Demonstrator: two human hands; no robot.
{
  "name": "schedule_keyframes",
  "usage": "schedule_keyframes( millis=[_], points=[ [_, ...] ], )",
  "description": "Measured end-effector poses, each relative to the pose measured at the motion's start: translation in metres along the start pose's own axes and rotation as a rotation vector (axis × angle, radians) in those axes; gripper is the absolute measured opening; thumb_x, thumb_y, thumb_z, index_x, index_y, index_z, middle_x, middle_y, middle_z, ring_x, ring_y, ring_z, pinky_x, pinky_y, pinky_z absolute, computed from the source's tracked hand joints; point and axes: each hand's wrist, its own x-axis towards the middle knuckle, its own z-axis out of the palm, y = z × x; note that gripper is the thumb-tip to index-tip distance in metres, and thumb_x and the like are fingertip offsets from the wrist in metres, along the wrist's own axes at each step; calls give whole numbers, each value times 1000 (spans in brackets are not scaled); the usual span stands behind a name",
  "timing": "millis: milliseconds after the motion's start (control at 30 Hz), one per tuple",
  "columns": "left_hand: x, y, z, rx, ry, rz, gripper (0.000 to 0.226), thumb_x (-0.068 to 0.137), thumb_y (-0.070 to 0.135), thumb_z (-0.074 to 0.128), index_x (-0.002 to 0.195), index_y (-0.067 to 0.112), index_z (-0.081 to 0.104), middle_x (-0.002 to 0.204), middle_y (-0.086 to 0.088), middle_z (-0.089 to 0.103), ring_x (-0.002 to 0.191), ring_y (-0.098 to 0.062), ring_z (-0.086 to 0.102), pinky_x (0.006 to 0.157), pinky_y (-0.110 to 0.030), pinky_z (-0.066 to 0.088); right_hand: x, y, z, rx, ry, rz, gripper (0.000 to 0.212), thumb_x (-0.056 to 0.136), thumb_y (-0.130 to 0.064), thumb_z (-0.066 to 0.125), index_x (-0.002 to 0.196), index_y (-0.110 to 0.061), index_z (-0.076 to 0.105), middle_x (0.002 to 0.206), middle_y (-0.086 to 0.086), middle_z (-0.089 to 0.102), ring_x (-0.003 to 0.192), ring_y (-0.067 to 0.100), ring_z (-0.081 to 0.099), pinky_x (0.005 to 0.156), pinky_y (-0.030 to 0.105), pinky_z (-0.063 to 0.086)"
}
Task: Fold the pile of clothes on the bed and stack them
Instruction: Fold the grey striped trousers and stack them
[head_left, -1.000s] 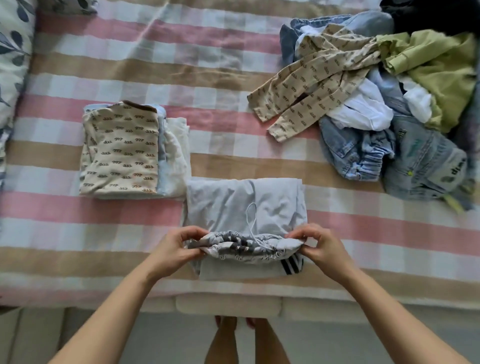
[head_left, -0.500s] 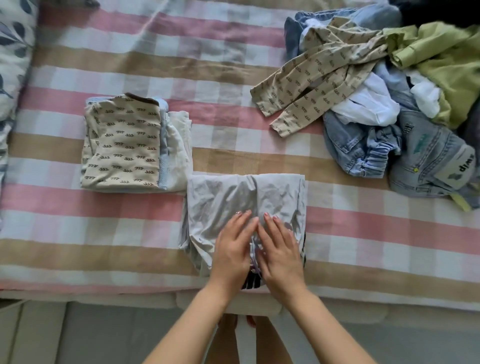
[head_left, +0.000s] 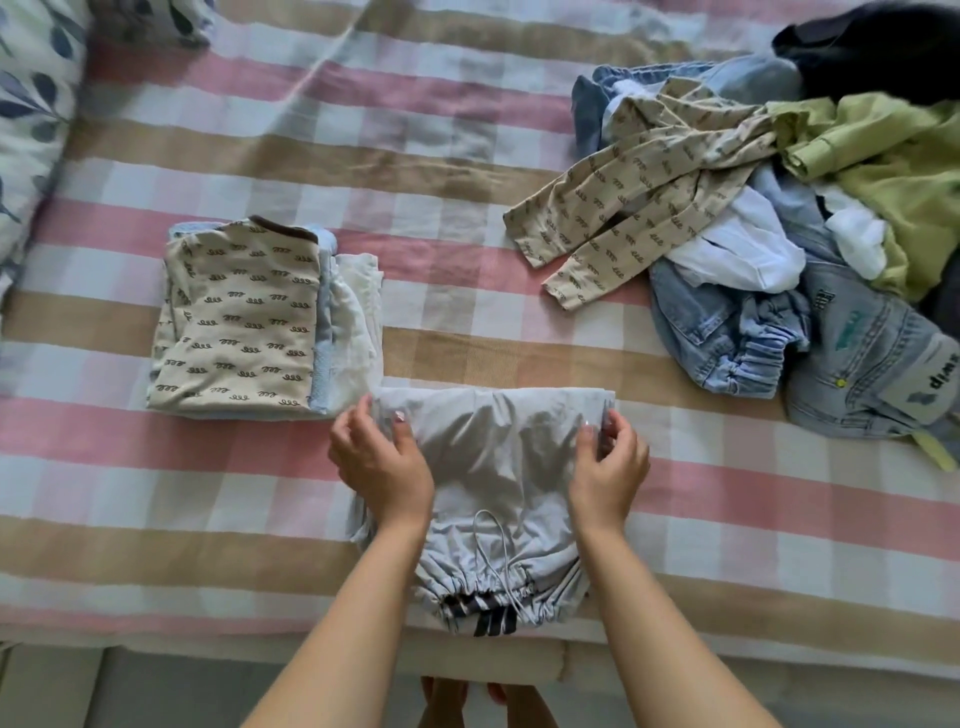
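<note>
Left hand (head_left: 382, 462), right hand (head_left: 608, 467) parted, pinching garment (head_left: 493, 447) corners.

I saw a bright feed, soft even daylight. Faint shadows lay under the left hand (head_left: 382, 462) and right hand (head_left: 608, 467) on the grey shorts (head_left: 493, 457). Pillow (head_left: 31, 104) at upper left was smeared with blur, bed cover (head_left: 415, 156) stripes bowed toward the frame edges, black garment (head_left: 883, 47) lost detail
</note>
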Motion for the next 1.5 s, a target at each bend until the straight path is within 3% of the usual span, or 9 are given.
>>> schedule_keyframes(
  millis=[133,367,500,600,733,867,1167,1333,1500],
  points=[
    [32,-8,9,-97,-52,-241,28,93,19,51,114,0,53,116,-17,55,108,-31,49,88,-33,36,26,-7,9,105,16,213,32,90,-33,58,112,-10,59,104,5,63,97,22,59,87,35,47],
    [42,-22,16,-71,39,-143,18,91,20,56,76,12,52,72,-6,58,72,-30,56,60,-28,35,45,2,9,16,143,169,17,91,-31,57,81,-17,55,84,2,63,76,18,54,67,26,35],
    [41,-17,14,-116,90,-186,13,90,17,56,82,7,57,86,-17,63,84,-35,59,70,-33,41,44,4,11,24,182,122,16,92,-24,56,86,-9,58,91,9,63,85,27,57,71,28,38],
    [19,-3,6,-28,128,229,26,91,14,49,110,-3,57,113,-20,59,108,-32,50,91,-29,35,16,0,14,-148,194,-224,27,93,-25,49,111,-5,57,121,15,55,113,31,48,88,30,34],
    [-44,-9,8,218,-382,740,47,93,25,35,139,17,37,148,-8,34,138,-17,21,113,-39,11,-42,22,18,-617,-232,-634,58,94,-44,19,146,-23,3,155,-1,-2,142,14,-4,115,39,-1],
    [-51,-54,-5,484,-423,485,60,95,39,32,147,24,6,156,-1,-7,143,-16,-11,114,-41,-10,-49,52,-1,-573,-248,-248,75,95,-38,41,146,-22,-11,157,6,-8,143,19,-5,117,41,4],
    [-48,-56,-34,-73,-294,-303,57,88,29,58,134,4,36,131,-14,45,118,-28,44,92,-30,35,-57,50,-24,-50,-181,220,51,88,-31,60,129,-5,46,123,12,55,115,28,51,92,37,44],
    [-45,-50,-38,-205,-436,-330,14,89,21,60,101,17,54,87,7,61,71,-1,54,52,-10,41,-60,42,-33,36,-235,166,10,88,-21,61,93,-13,57,82,-6,61,83,22,60,60,19,40],
    [-46,-21,-70,-303,-306,-195,18,90,16,57,84,32,51,81,12,61,68,9,58,55,-2,40,-90,3,-38,113,-172,78,10,84,-19,64,79,-17,56,72,3,62,65,21,57,55,27,43]
  ],
)
